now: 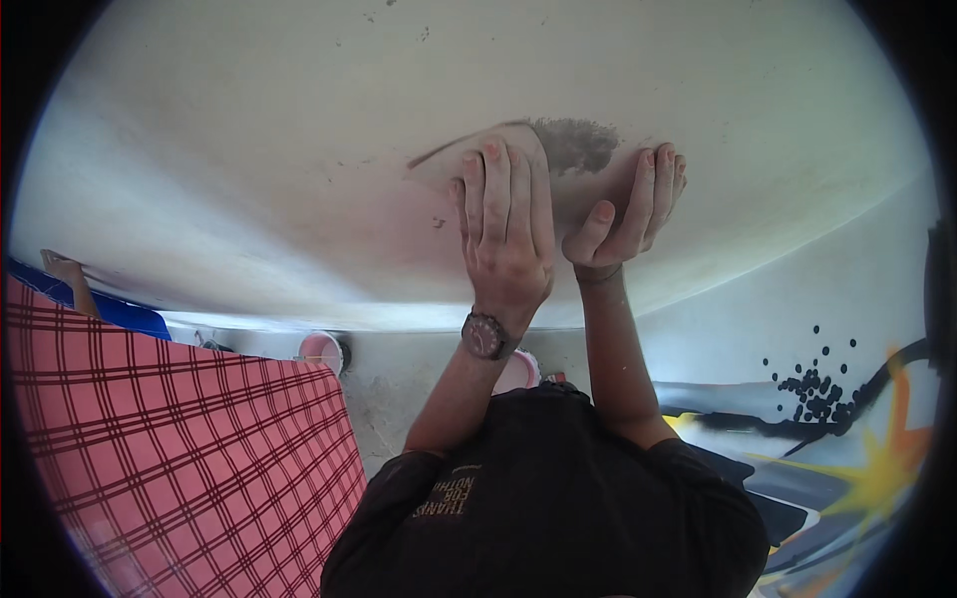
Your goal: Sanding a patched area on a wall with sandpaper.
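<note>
Head view. We see two bare hands raised in front of a broad pale wall (249, 149), which fills the upper part of the view. Between the hands, near the fingertips of both, lies a dark grey patch (578, 143) on this wall.

Left hand (506, 214): back toward us, fingers extended and set close side by side, thumb hidden. A pale shape with a thin dark edge (447, 148) shows just beyond the fingertips; we cannot tell whether it is a thin sheet or part of the wall surface, nor whether the hand grips it. A dark watch (484, 336) sits on this wrist.

Right hand (633, 214): fingers extended and close together, thumb spread apart from them. Contact with the wall is unclear to us. A thin dark band (598, 278) circles the wrist.

Surroundings: the wearer's black shirt (548, 488) is at bottom centre. To the left we note a red plaid surface (179, 439) and, beyond it, another person's forearm (80, 291) near the wall. Two pink-lined buckets, one at left (322, 349), stand low behind. At right, a painted mural (882, 473) shows a yellow starburst.
</note>
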Tool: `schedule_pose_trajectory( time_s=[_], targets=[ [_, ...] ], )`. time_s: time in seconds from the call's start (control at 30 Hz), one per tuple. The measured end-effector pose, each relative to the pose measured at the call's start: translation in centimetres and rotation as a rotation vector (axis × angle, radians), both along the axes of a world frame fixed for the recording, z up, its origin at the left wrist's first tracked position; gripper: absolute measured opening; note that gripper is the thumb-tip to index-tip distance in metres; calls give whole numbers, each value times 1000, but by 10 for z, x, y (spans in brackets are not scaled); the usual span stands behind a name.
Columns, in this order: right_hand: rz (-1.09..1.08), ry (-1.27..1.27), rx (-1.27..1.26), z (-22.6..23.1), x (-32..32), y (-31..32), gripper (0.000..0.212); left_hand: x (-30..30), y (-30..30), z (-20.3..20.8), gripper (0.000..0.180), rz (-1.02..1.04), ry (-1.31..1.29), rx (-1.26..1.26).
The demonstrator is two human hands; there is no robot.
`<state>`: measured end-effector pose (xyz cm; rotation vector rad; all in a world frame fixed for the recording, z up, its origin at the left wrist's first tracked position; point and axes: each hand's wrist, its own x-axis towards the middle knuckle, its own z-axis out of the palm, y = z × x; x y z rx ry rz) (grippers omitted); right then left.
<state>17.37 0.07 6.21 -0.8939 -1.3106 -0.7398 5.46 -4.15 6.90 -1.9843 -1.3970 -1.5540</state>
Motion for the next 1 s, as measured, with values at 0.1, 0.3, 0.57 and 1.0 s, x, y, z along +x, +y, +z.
schedule_pose_trajectory(
  time_s=[0.1,0.3,0.57,1.0],
  targets=[
    [-2,-9,3,-1,-1,2,52,-3,-6,-31,52,24,67,-98],
    [2,-8,-3,0,-6,4,52,-5,-1,-32,50,53,53,-44],
    [-1,-14,10,0,-4,3,52,-7,1,-21,47,82,54,-40],
    [3,1,2,-3,6,1,54,-1,5,-27,58,2,96,-5]
  ],
)
